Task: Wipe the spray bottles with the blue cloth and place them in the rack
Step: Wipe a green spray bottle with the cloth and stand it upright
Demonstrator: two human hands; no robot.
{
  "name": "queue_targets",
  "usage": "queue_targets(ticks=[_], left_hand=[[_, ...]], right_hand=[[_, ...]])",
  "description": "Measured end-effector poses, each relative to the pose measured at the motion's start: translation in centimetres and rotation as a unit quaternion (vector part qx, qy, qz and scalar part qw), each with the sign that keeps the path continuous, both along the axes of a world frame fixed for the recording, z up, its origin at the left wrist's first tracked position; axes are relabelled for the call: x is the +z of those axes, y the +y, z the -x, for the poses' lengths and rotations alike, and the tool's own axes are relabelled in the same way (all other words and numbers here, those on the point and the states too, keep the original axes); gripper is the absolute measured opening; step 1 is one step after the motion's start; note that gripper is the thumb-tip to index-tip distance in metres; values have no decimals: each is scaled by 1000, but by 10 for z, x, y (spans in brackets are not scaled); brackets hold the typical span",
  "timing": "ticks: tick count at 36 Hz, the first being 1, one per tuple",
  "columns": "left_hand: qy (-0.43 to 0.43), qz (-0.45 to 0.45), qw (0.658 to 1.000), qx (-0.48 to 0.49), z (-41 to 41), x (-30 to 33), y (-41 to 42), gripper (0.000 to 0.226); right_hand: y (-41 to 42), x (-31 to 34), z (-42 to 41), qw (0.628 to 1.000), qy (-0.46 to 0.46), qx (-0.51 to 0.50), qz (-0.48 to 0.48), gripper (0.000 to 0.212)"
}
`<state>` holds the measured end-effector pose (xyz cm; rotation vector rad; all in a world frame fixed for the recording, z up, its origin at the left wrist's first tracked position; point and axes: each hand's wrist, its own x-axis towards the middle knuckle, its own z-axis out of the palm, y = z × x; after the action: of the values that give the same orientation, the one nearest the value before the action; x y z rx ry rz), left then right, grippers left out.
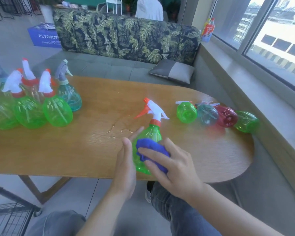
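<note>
Your left grip (124, 160) lies flat against one green spray bottle (150, 133) at the surface's (75, 147) edge. Your right grip's (174, 167) straight fingers press one blue cloth (148, 145) onto it. Four bottles (186, 113) lie to its right.

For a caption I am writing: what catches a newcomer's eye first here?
The green spray bottle at the near edge of the table: the left hand steadies it, the right hand presses a blue cloth on it. Upright bottles cluster at the left end; four bottles lie sideways at the right end.
</note>
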<state>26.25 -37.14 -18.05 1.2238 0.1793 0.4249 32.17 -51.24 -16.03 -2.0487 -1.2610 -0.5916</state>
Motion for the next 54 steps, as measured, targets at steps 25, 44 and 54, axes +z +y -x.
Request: queue_targets(ticks=[25, 44, 54], left_hand=[[15, 10, 1000, 24, -1, 3, 6, 89], [15, 26, 1000, -2, -4, -2, 8, 73], [52, 95, 994, -23, -3, 7, 9, 71]], right_hand=[[7, -9, 6, 1000, -3, 3, 31, 30], [22, 6, -6, 986, 117, -90, -81, 30], [1, -10, 14, 996, -72, 25, 49, 27]])
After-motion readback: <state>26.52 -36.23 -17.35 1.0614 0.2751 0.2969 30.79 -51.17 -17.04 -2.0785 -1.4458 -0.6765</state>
